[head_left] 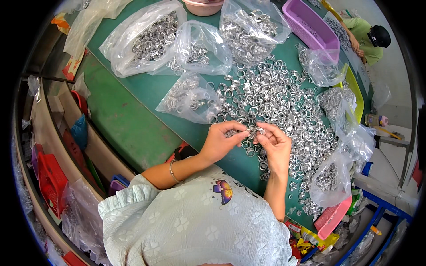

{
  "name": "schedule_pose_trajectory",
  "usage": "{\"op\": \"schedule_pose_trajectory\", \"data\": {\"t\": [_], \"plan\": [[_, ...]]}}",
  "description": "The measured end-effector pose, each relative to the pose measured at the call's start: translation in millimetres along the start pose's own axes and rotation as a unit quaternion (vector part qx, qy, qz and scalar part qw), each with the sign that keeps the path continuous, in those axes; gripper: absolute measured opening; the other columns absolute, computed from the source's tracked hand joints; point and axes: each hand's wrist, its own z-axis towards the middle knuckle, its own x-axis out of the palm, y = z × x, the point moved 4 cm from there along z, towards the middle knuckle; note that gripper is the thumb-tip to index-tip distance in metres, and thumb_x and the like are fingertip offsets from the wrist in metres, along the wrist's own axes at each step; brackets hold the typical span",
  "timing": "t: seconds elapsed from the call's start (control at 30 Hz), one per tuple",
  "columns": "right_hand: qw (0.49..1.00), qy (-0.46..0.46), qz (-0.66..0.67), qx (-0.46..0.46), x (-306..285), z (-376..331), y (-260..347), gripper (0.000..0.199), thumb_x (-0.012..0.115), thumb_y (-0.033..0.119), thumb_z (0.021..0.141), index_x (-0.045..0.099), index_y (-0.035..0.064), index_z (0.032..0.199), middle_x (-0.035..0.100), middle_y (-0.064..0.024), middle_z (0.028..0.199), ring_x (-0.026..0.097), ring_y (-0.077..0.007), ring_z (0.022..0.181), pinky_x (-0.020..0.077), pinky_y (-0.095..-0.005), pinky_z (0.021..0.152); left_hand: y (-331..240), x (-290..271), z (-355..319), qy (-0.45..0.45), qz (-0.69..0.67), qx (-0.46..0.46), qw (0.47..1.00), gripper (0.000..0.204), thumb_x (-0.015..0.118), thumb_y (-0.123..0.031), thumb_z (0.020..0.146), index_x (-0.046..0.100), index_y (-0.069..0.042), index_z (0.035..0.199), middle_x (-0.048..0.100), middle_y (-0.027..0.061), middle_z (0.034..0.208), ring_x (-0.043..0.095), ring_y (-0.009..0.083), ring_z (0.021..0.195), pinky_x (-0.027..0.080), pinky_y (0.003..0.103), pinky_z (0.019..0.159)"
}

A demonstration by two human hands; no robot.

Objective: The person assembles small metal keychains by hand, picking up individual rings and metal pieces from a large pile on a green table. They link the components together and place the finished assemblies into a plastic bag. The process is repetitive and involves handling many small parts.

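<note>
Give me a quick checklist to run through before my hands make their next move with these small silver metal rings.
1. Left hand holds small silver metal rings: ok.
2. Right hand pinches rings too: ok.
3. Loose ring pile on the green table lies beside the hands: ok.
4. Clear plastic bag by the right hand is open: cannot tell.
5. Pink plastic tray holds rings: cannot tell.

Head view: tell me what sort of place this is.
Probably a small workshop for sorting or assembling parts by hand: a green table heaped with loose metal rings, clear bags of rings, and another person working nearby.
</note>
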Motion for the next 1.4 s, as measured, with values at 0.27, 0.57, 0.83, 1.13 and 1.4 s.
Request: {"op": "schedule_pose_trajectory", "data": {"t": [0.27, 0.57, 0.83, 1.13, 1.4], "plan": [[0.988, -0.135, 0.022, -0.067, -2.8, -8.5, -3.3, 0.022, 0.061, -0.008, 0.078, 0.057, -0.0044, 0.099, 0.055, -0.0052, 0.087, 0.054, -0.0088, 0.070, 0.0451, -0.0208, 0.062, -14.1, -1.3, -4.8, 0.025, 0.017, -0.012, 0.999, 0.011, 0.062, -0.007, 0.082, 0.063, 0.002, 0.088, 0.060, 0.0034, 0.079, 0.053, 0.0076, 0.061, 0.041, 0.021, 0.052], [0.969, -0.008, 0.246, 0.040, 3.0, -8.9, -6.2, 0.024, 0.052, 0.004, 0.085, 0.050, 0.0016, 0.108, 0.050, -0.0030, 0.088, 0.050, -0.0111, 0.066, 0.0415, -0.0227, 0.052, 4.3, -0.3, -0.1, 0.027, -0.195, -0.181, 0.964, 0.019, 0.059, -0.014, 0.086, 0.061, 0.003, 0.095, 0.057, 0.0036, 0.073, 0.045, 0.0074, 0.055, 0.031, 0.020, 0.046], [0.987, -0.056, -0.148, -0.007, -1.4, -31.0, 0.6, 0.020, 0.062, 0.007, 0.082, 0.057, 0.0022, 0.101, 0.050, 0.0016, 0.076, 0.045, -0.0037, 0.059, 0.0351, -0.0178, 0.046, 5.4, 22.0, 1.2, 0.079, -0.130, -0.197, 0.968, 0.018, 0.059, -0.012, 0.086, 0.063, 0.004, 0.092, 0.058, 0.0030, 0.071, 0.045, 0.0066, 0.055, 0.029, 0.019, 0.046], [0.908, -0.344, -0.176, -0.164, -104.0, -35.2, 37.0, 0.009, 0.053, 0.009, 0.088, 0.055, 0.0042, 0.095, 0.048, 0.0027, 0.076, 0.043, -0.0033, 0.064, 0.0352, -0.0177, 0.054, 7.5, 34.9, 0.3, 0.103, -0.108, -0.175, 0.973, 0.024, 0.060, -0.011, 0.084, 0.059, 0.001, 0.105, 0.062, 0.0061, 0.084, 0.049, 0.0063, 0.059, 0.035, 0.019, 0.049], [0.727, -0.471, -0.424, -0.265, -238.4, 5.9, 99.1, 0.017, 0.055, 0.013, 0.087, 0.058, -0.0005, 0.097, 0.051, 0.0002, 0.072, 0.042, -0.0054, 0.059, 0.0348, -0.0221, 0.052, 16.9, 25.4, -4.9, 0.087, -0.092, -0.183, 0.975, 0.020, 0.059, -0.010, 0.085, 0.060, 0.000, 0.102, 0.060, 0.0041, 0.082, 0.048, 0.0065, 0.059, 0.034, 0.020, 0.048]]}}
